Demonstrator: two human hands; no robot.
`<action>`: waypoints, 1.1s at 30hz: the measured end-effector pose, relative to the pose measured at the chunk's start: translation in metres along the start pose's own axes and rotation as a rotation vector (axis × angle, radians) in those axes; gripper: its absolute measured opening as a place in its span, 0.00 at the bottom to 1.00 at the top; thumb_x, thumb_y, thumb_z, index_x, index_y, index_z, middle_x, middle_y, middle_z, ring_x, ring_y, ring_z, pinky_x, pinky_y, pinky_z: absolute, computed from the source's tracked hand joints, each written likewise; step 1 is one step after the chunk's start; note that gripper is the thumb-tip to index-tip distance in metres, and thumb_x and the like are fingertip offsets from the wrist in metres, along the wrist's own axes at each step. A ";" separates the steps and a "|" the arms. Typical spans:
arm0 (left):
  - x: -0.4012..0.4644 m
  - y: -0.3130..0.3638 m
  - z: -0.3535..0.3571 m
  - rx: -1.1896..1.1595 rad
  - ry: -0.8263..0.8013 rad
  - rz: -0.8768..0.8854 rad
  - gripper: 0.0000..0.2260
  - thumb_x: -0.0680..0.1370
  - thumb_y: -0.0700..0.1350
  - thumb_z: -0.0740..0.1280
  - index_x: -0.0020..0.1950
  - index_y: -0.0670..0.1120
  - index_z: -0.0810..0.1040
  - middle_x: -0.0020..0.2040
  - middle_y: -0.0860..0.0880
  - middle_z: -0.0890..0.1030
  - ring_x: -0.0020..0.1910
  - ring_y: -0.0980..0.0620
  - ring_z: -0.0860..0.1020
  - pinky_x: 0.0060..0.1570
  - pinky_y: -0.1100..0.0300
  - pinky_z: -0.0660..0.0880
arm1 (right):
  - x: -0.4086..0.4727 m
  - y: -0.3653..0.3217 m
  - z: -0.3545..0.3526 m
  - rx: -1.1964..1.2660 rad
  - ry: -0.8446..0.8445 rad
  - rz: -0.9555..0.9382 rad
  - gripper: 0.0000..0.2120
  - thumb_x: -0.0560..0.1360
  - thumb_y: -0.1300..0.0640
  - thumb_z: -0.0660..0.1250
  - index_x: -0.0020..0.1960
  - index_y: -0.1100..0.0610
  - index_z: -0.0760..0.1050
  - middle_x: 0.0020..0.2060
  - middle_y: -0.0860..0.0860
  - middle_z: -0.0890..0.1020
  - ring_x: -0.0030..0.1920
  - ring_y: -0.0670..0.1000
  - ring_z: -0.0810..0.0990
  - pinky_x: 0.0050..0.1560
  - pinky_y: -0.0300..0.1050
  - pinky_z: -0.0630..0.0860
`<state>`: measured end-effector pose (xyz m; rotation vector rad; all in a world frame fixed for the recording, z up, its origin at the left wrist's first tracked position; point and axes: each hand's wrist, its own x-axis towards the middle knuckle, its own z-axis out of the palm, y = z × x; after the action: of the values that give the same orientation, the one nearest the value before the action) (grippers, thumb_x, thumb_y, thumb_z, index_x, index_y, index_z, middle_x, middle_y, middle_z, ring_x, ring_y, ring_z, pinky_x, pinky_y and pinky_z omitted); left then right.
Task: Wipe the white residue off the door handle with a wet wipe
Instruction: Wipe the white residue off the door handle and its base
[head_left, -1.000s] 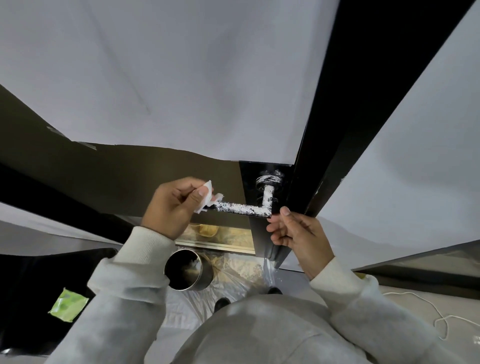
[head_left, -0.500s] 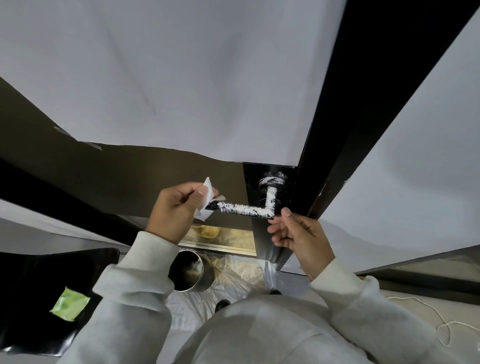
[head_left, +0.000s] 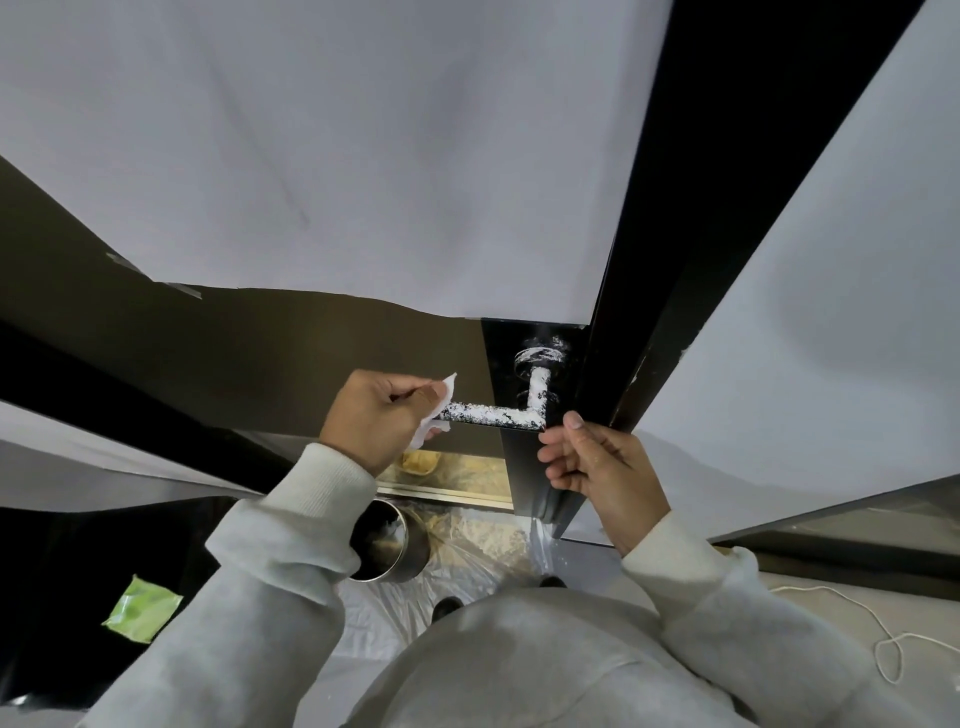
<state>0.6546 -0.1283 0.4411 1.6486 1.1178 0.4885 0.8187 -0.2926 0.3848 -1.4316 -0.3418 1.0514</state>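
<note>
A black L-shaped door handle (head_left: 498, 414) sticks out from the dark door panel, coated in speckled white residue along the lever, the neck and the round base. My left hand (head_left: 376, 418) is shut on a white wet wipe (head_left: 435, 415), which wraps the free left end of the lever. My right hand (head_left: 597, 460) rests on the door's edge just below the handle's bend, its fingers curled and its thumb up beside the corner of the lever.
The black door edge (head_left: 639, 312) runs up to the right, with white paper covering the door and wall. Below stand a steel cup (head_left: 387, 540) on plastic sheeting, a green wipe packet (head_left: 141, 608) on a dark surface at left, and a white cord (head_left: 883, 644) at right.
My left hand has closed the wipe further around the lever's tip. My right hand has barely moved.
</note>
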 end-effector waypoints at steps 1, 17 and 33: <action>0.001 0.004 0.004 -0.038 0.011 -0.046 0.04 0.76 0.43 0.74 0.46 0.44 0.87 0.44 0.42 0.87 0.37 0.48 0.86 0.42 0.51 0.84 | 0.000 0.000 0.000 0.001 -0.001 -0.001 0.18 0.81 0.51 0.62 0.49 0.63 0.83 0.38 0.58 0.84 0.36 0.51 0.80 0.40 0.44 0.78; 0.006 0.005 0.009 -0.203 0.043 -0.131 0.09 0.75 0.40 0.74 0.43 0.33 0.84 0.36 0.39 0.81 0.32 0.49 0.82 0.41 0.53 0.83 | -0.003 -0.010 0.011 0.025 0.013 -0.029 0.16 0.74 0.46 0.66 0.43 0.58 0.83 0.37 0.57 0.85 0.36 0.53 0.80 0.43 0.51 0.77; -0.009 -0.022 0.004 -0.751 0.279 -0.350 0.09 0.79 0.43 0.69 0.44 0.41 0.86 0.48 0.41 0.85 0.41 0.47 0.84 0.41 0.52 0.83 | -0.002 -0.016 0.019 0.082 -0.002 -0.032 0.16 0.73 0.44 0.65 0.36 0.55 0.81 0.34 0.58 0.84 0.32 0.54 0.78 0.40 0.50 0.77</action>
<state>0.6439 -0.1378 0.4218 0.7318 1.1945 0.8026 0.8094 -0.2790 0.4040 -1.3483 -0.3186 1.0293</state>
